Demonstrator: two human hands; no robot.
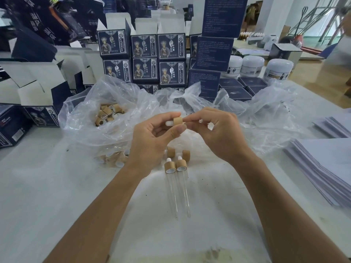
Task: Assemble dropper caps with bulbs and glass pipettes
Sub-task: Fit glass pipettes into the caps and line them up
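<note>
My two hands pinch one dropper cap (pixel 178 120) above the counter (pixel 57 186).
My left hand (pixel 152 137) grips it by thumb and forefinger, white bulb (pixel 169 123) pointing left; my right hand's (pixel 218 133) fingertips pinch its right end. Two finished droppers (pixel 177 183) lie below.

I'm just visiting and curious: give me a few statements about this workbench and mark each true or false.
1. Two finished droppers lie side by side on the table. True.
2. The left hand is empty. False: it pinches a wooden cap with a white bulb.
3. Spare caps sit in a clear plastic bag. True.
4. The right hand rests flat on the table. False: it is raised, fingers at the cap.
</note>
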